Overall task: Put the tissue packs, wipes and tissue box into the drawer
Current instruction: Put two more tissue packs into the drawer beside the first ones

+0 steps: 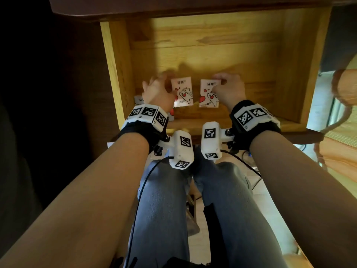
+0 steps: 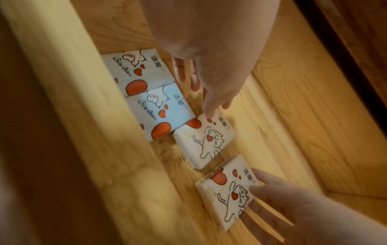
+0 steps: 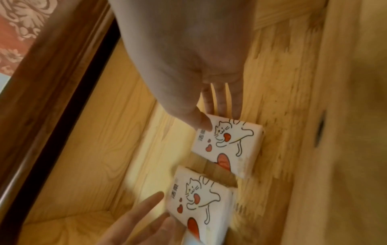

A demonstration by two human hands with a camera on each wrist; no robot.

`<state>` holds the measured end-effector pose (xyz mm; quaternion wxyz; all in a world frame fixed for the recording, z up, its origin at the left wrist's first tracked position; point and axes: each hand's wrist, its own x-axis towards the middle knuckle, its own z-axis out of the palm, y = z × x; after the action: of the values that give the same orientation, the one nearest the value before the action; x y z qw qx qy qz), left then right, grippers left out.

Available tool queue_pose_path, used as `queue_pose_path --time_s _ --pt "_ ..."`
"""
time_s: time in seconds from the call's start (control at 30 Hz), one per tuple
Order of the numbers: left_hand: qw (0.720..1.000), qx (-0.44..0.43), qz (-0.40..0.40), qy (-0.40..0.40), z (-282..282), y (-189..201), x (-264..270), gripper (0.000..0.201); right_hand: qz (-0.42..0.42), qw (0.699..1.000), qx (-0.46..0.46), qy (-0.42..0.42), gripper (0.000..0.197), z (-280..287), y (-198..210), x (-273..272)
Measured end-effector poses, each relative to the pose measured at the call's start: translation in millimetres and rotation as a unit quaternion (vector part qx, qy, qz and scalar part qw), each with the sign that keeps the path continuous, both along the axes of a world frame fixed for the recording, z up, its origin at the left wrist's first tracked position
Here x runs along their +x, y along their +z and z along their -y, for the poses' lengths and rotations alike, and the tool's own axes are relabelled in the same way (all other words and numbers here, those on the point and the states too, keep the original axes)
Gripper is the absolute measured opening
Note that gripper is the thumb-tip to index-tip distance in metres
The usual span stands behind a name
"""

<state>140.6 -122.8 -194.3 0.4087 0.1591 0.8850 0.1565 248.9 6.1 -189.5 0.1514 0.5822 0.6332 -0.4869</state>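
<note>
We reach both hands into the open wooden drawer [image 1: 116, 60], where four tissue packs lie flat on its floor. Our right hand [image 1: 229, 89] pinches the right cat pack [image 1: 208, 94] between thumb and fingers. Our left hand [image 1: 158, 89] is spread loosely, its thumb touching the left cat pack [image 1: 183, 93]; two blue packs [image 2: 146, 92] lie beside the drawer's left wall.

4 cartoon tissue packs [image 2: 204, 143] lie flat in drawer [image 1: 193, 47].

"Biu Biu~" reads on my two blue tissue packs [image 2: 161, 112]; Chinese characters on the cat packs [image 1: 182, 91] too blurred.
</note>
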Motion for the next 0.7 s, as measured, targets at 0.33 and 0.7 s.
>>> queue_pose_path --time_s 0.33,0.7 --pt "0.992 -0.009 0.111 -0.054 -6.3 13.9 -7.2 0.043 0.008 0.996 -0.072 0.05 0.036 4.4 3.7 0.6" --pt "0.981 -0.024 0.19 0.008 -0.4 34.1 -3.4 0.037 0.021 0.985 -0.143 0.09 0.041 13.5 8.0 3.5"
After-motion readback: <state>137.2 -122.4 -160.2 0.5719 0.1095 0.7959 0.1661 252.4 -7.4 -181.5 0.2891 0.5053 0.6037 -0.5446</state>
